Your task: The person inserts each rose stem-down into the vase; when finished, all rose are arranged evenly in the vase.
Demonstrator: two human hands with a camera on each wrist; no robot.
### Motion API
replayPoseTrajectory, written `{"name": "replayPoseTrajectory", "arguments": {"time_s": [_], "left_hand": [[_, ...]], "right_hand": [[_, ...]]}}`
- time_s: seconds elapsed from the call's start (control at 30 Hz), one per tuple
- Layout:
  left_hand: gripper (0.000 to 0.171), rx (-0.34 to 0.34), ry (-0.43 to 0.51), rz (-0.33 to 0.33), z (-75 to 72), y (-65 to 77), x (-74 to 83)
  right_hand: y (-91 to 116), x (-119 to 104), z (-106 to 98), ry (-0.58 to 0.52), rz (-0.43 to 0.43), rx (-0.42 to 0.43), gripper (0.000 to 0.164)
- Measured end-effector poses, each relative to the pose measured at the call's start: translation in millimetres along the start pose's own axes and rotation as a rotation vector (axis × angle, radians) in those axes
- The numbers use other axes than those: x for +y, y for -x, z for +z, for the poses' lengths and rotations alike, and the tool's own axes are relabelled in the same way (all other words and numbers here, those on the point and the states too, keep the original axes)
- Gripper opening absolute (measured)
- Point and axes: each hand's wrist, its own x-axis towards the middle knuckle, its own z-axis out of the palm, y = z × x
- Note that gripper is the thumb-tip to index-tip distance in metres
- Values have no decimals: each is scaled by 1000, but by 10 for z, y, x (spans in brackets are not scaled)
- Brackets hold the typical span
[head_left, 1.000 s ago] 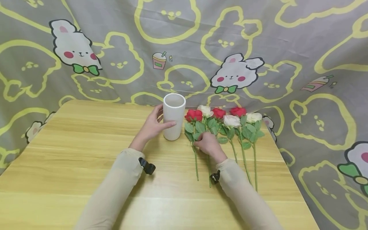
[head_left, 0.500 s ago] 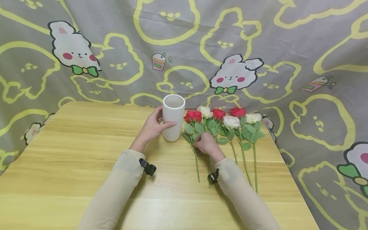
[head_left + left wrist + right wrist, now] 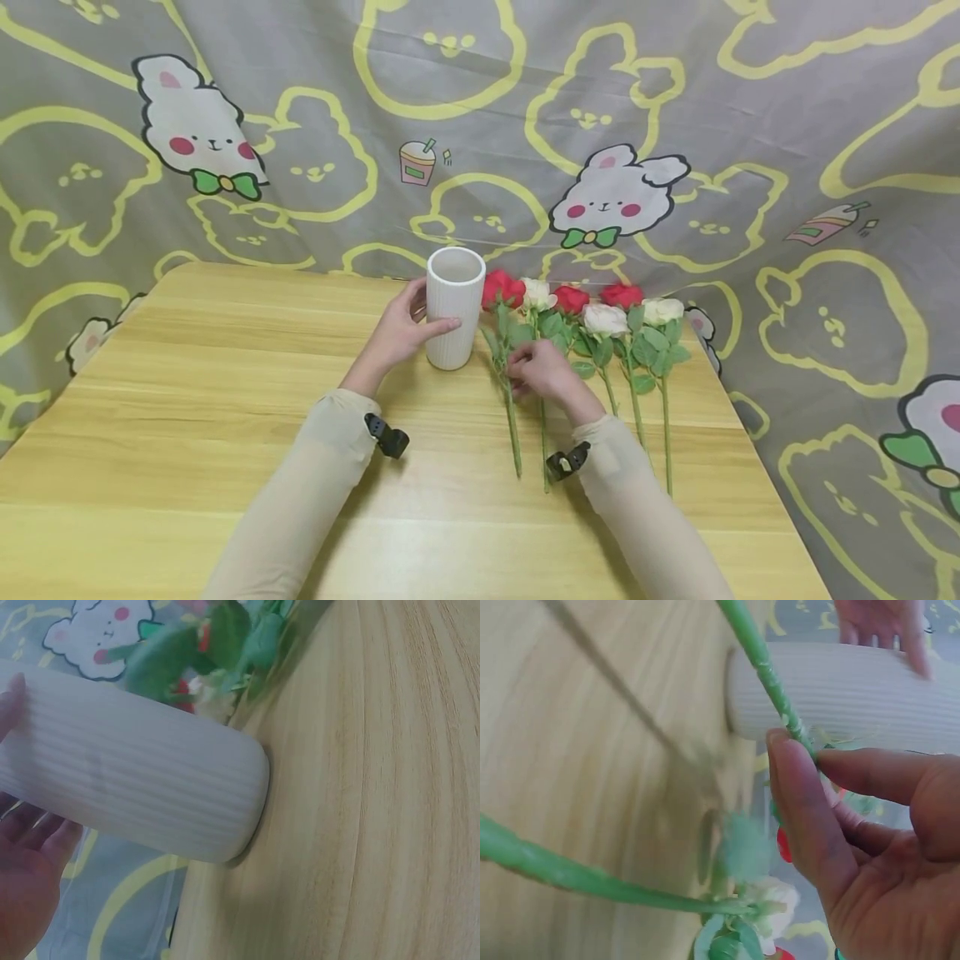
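Note:
A white ribbed vase (image 3: 459,293) stands upright near the table's back edge. My left hand (image 3: 393,337) holds its side, thumb across the front and fingers behind. In the left wrist view the vase's base (image 3: 232,795) rests on the wood. Just right of it, my right hand (image 3: 546,371) pinches the stem of a red rose (image 3: 501,289) between thumb and fingertips. That stem (image 3: 761,664) shows off the tabletop in the right wrist view, its shadow on the wood. A white rose (image 3: 537,294) lies beside it, its stem passing by my right hand.
Further right on the table (image 3: 225,417) lie more roses: a red one (image 3: 572,300), a white one (image 3: 604,319), another red one (image 3: 622,295) and a cream one (image 3: 663,311). A patterned curtain (image 3: 480,125) hangs right behind the table.
The leftmost red rose has come up off the table a little in my right hand, its bloom shifting back. My left hand and the vase stay where they were.

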Motion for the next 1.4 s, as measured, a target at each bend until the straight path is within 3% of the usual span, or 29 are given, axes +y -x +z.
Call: {"name": "replayPoseTrajectory", "arguments": {"time_s": [0.13,0.3,0.57,1.13,1.27,1.4], "left_hand": [[75,4,-14,3,7,10,-12],[76,3,-30,0,15,31,-8],[75,8,-39,2,4,41,-11],[78,1,-49,-26,-3,21,-12],[78,1,-40,-36,-10,25,33],[77,-15,-28,-47,13,81,188]], "right_hand": [[28,-63,-84,-36,-77,-10,13],[75,-187,-244,-18,-168,33,13],[135,-351,-431,-80,-275,98,15],[228,-711,-613,-245,-494,326,19],[246,-835,-612,-300,-527,413,17],[264,-937,-616,-341,-581,447,18]]}}
